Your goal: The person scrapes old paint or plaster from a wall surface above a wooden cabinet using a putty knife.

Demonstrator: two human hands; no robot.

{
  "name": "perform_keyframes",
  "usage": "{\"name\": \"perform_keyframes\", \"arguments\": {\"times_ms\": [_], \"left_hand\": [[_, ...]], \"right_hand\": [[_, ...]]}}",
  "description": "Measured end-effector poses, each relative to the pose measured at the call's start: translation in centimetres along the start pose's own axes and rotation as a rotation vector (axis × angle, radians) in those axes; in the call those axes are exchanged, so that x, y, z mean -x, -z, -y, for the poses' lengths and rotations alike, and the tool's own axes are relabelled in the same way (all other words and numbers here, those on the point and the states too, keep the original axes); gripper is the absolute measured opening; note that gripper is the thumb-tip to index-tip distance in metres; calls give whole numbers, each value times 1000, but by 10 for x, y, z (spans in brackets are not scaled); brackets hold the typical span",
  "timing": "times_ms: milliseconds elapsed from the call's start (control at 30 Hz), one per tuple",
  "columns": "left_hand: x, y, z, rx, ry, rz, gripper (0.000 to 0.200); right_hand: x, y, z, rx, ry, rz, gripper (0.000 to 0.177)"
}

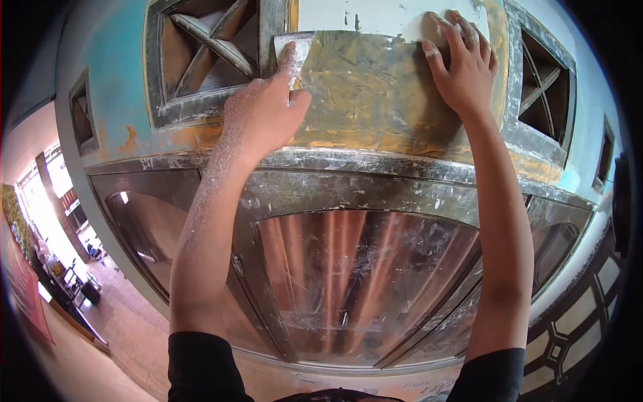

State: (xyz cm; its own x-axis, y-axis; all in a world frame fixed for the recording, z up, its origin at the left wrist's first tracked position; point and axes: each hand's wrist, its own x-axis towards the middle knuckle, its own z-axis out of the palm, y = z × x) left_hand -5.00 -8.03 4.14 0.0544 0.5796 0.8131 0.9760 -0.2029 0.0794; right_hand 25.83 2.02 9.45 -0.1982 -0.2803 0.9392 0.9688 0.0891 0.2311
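Note:
My left hand (264, 117), dusted with white powder, grips a putty knife (303, 51) with its index finger stretched along the blade. The blade lies against the wall panel beside a wooden frame, with its wide edge upward; most of the handle is hidden in my fist. My right hand (467, 77) is spread on the panel, its fingertips over the white upper area (395, 17). Below that white area, the panel's surface (368, 94) is patchy brown and ochre, with scraped streaks.
Wooden vents with crossed slats, one at left (214, 47) and one at right (544, 87), flank the panel. A dark wooden ledge (348, 161) runs below, above a glazed window (368, 281) with pinkish curtains behind it. A bright doorway (50, 194) opens far left.

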Motion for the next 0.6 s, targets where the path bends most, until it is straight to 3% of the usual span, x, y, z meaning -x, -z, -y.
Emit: {"name": "perform_keyframes", "arguments": {"times_ms": [200,300,367,400,467,600], "left_hand": [[-1,-7,5,16,-52,-80,75],[-2,-2,7,37,-54,-15,75],[2,-11,7,68,-28,-64,74],[1,-10,6,65,-30,-65,74],[-1,-8,3,52,-2,-27,75],[0,-8,4,59,-10,-45,75]], "right_hand": [[1,-1,-2,-17,22,-48,49],[-3,9,5,-28,15,-26,49],[-17,37,25,107,165,-232,31],[-12,27,18,107,162,-234,31],[1,-2,-3,-22,10,-17,49],[1,-1,-2,-28,16,-22,49]]}}
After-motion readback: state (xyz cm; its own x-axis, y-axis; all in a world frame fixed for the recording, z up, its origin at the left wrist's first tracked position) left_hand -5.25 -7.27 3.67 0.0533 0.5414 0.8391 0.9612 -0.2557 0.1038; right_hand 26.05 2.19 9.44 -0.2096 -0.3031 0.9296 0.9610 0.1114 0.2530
